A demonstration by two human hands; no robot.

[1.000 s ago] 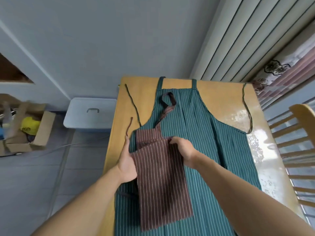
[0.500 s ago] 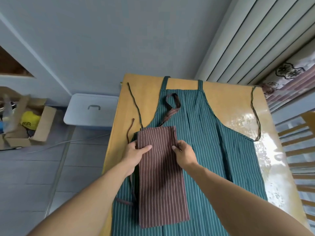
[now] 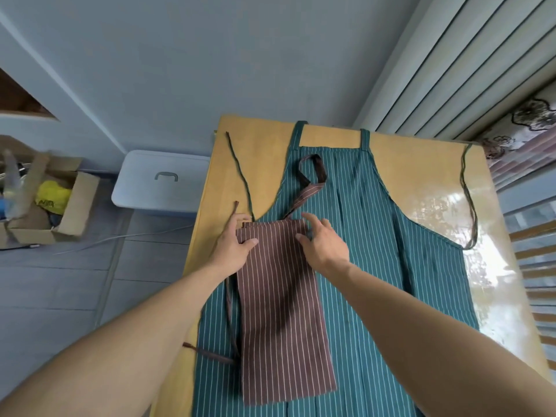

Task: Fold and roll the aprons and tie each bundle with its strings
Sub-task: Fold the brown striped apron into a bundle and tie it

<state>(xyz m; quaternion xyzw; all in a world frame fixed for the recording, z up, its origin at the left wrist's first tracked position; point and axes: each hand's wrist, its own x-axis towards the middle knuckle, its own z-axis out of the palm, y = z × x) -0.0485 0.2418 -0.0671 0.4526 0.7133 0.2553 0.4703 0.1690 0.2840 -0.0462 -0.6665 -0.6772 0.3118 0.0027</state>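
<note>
A brown striped apron (image 3: 282,311), folded lengthwise into a long strip, lies on a green striped apron (image 3: 376,266) spread flat on the wooden table (image 3: 415,164). The brown neck loop (image 3: 313,173) trails out past the strip's far end. My left hand (image 3: 231,245) lies along the strip's far left corner, fingers straight and thumb resting on the fabric. My right hand (image 3: 323,242) is at the far right corner with fingers spread and relaxed. A brown waist string (image 3: 230,311) runs down the strip's left side.
Green waist strings (image 3: 240,176) lie loose on the table at the left and on the right edge. On the floor to the left are a white lidded storage box (image 3: 159,180) and an open cardboard box (image 3: 39,206). A slatted chair stands at the right.
The strip's far end has been folded flat and squared. Both hands slid up to its far corners, and my right hand loosened from holding the edge to spread fingers.
</note>
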